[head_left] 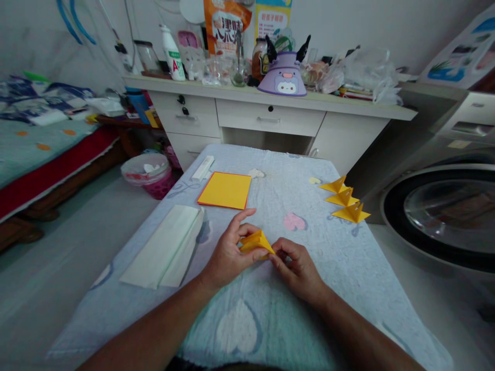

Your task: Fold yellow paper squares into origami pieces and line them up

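Observation:
A small folded piece of yellow paper [256,241] rests on the light blue cloth of the table [278,196], held between both hands. My left hand [229,253] grips its left side, fingers curled round it with the index finger stretched forward. My right hand [294,264] pinches its right corner against the cloth. A stack of flat yellow paper squares [225,189] lies just beyond the hands. Three finished folded yellow shapes [344,200] sit in a row at the table's right edge.
A folded white sheet [167,246] lies to the left on the table, a small white box [202,168] farther back. Behind stand a cluttered white desk [270,118], a pink bin [149,174], a bed [38,149] at left and a washing machine [441,216] at right.

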`<state>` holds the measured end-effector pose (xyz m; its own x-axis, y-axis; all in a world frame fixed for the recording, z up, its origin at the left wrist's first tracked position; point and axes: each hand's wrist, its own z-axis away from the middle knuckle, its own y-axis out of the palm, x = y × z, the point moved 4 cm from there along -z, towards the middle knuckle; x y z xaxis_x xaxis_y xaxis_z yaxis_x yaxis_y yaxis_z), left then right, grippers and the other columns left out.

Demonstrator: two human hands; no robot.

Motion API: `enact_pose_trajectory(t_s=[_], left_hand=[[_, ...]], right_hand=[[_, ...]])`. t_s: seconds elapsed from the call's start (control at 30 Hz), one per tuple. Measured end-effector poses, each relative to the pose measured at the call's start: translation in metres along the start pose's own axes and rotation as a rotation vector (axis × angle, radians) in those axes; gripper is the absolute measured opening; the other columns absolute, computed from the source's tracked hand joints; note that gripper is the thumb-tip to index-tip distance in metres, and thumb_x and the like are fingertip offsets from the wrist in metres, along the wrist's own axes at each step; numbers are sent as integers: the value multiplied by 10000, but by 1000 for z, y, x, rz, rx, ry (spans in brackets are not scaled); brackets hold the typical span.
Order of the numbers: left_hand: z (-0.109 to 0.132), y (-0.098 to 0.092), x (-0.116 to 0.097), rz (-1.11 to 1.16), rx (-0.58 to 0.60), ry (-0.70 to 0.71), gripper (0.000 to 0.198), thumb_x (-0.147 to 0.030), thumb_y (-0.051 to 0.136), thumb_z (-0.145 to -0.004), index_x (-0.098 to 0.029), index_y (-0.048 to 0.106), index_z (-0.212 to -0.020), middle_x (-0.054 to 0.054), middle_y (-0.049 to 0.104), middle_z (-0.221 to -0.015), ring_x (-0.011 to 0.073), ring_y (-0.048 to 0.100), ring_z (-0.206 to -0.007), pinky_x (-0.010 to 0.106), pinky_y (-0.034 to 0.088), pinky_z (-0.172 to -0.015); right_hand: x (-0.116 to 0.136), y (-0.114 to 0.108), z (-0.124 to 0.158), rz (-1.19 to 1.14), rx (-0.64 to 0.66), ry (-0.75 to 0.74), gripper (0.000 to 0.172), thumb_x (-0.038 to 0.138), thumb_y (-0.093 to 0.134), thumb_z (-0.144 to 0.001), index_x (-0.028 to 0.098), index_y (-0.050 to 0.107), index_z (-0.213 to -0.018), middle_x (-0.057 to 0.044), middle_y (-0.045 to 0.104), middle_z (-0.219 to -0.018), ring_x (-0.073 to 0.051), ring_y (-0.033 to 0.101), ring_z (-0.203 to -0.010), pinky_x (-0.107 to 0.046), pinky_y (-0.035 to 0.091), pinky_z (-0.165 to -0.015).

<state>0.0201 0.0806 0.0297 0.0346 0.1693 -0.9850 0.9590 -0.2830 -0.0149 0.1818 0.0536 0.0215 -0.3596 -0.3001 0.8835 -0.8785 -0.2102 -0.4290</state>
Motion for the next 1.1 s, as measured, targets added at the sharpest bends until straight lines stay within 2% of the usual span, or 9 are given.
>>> enact_pose_trajectory(t_s=[0.13, 0.2, 0.27, 0.43, 0.6, 0.9, 1.1], left_hand=[[0, -2, 1, -116, 30, 2, 438, -194, 726, -734, -178, 593, -1151, 4, 643, -845, 119, 611, -755, 217, 475, -707], [0, -3, 1, -157, 28, 14, 280, -197, 712, -736, -162, 658, -1008, 9, 655, -840, 122, 609, -746, 213, 472, -684], [0, -2, 1, -174, 32, 33, 201, -206, 707, -740, -156, 677, -932, 9, 665, -819, 125, 608, -738, 211, 468, -671], [-1, -2, -7, -170, 60, 110, 114, -231, 707, -761, -146, 678, -832, 18, 674, -769, 133, 614, -720, 223, 464, -674], [-2, -3, -12, -146, 62, 196, 86, -224, 664, -824, -145, 698, -821, 34, 678, -780, 140, 630, -746, 240, 471, -709], [-2, -3, -14, -184, 40, 227, 65, -193, 668, -826, -145, 710, -814, 37, 692, -773, 136, 639, -734, 232, 476, -694], [-2, -3, -12, -197, 55, 236, 96, -197, 633, -857, -153, 701, -804, 34, 685, -778, 137, 635, -747, 239, 475, -708]], right_hand=[[3, 0, 0, 78, 13, -60, 133, 266, 529, -913, 207, 562, -799, 21, 516, -683, -112, 466, -583, -239, 355, -549], [5, -1, -1, 83, 8, -103, 110, 267, 543, -908, 209, 574, -821, 4, 525, -740, -125, 492, -637, -249, 372, -577], [7, -2, -1, 77, 0, -132, 88, 280, 559, -906, 211, 597, -866, -15, 533, -801, -141, 512, -703, -261, 390, -613], [8, -2, -1, 76, 0, -148, 110, 248, 537, -927, 210, 609, -853, -10, 515, -780, -139, 508, -708, -263, 385, -627], [8, -1, -1, 92, -1, -138, 120, 226, 531, -925, 206, 582, -818, -5, 500, -763, -133, 494, -680, -257, 369, -602], [7, -1, -1, 100, 4, -147, 140, 221, 527, -926, 194, 583, -800, -6, 500, -755, -129, 485, -674, -253, 365, -599], [6, 0, 0, 92, 0, -152, 105, 229, 536, -922, 196, 615, -861, -8, 504, -768, -133, 497, -688, -256, 372, -608]])
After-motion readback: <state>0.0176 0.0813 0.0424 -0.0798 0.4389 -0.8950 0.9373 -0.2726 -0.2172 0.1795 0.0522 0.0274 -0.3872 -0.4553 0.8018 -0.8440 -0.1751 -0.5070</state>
